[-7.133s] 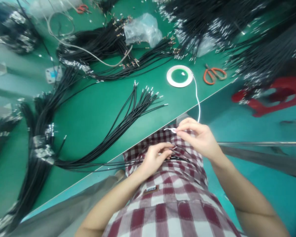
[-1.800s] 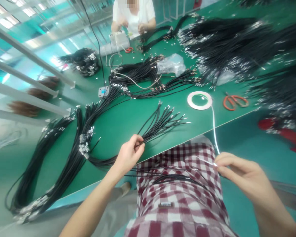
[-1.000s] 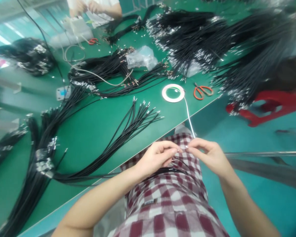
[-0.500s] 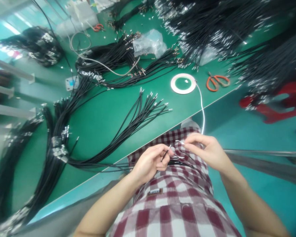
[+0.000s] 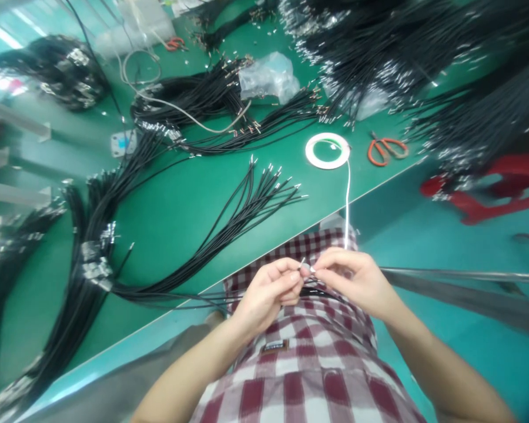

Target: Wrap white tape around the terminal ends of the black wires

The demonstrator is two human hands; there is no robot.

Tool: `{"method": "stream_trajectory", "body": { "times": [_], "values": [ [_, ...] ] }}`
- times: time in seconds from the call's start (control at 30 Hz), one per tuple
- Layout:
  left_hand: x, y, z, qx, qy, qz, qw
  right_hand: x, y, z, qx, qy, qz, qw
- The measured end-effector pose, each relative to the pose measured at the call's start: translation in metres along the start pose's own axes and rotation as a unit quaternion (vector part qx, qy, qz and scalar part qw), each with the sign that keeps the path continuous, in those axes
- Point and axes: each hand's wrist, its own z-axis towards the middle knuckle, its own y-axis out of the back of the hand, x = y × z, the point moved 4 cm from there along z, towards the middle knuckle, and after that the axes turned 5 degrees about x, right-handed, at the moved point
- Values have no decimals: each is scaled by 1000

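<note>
My left hand (image 5: 267, 294) pinches a thin black cable (image 5: 291, 283) near its metal-tipped end (image 5: 302, 262). My right hand (image 5: 352, 276) meets it there, its fingertips pinching the end of a narrow white tape strip (image 5: 347, 205) against the cable. The strip runs up from a white tape roll (image 5: 327, 140) on the green workbench (image 5: 167, 235). A fanned bundle of black cables (image 5: 242, 226) with metal terminals lies on the bench. Its tails trail across my lap to my left hand. My fingers hide the exact contact point.
Large black cable bundles (image 5: 392, 53) with metal terminals cover the far bench. Orange-handled scissors (image 5: 388, 150), a clear plastic bag (image 5: 270, 76) and a red stool (image 5: 480, 188) are nearby. A metal rail (image 5: 462, 275) runs to my right.
My hands have come together at the cable tip. The right hand has moved left, drawing the white strip across from the roll, and the left hand has turned the cable end upward.
</note>
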Motion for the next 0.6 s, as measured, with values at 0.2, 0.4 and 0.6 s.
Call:
{"method": "stream_trajectory", "body": {
  "times": [0.2, 0.4, 0.6],
  "values": [
    [-2, -2, -2, -16, -48, -5, 999, 2, -5, 3, -2, 7, -15, 1000],
    [-1, 1, -1, -48, -91, 39, 994, 3, -7, 5, -8, 24, -21, 999],
    [0, 3, -2, -79, -131, 89, 984, 6, -10, 8, -17, 15, -13, 1000]
  ]
}}
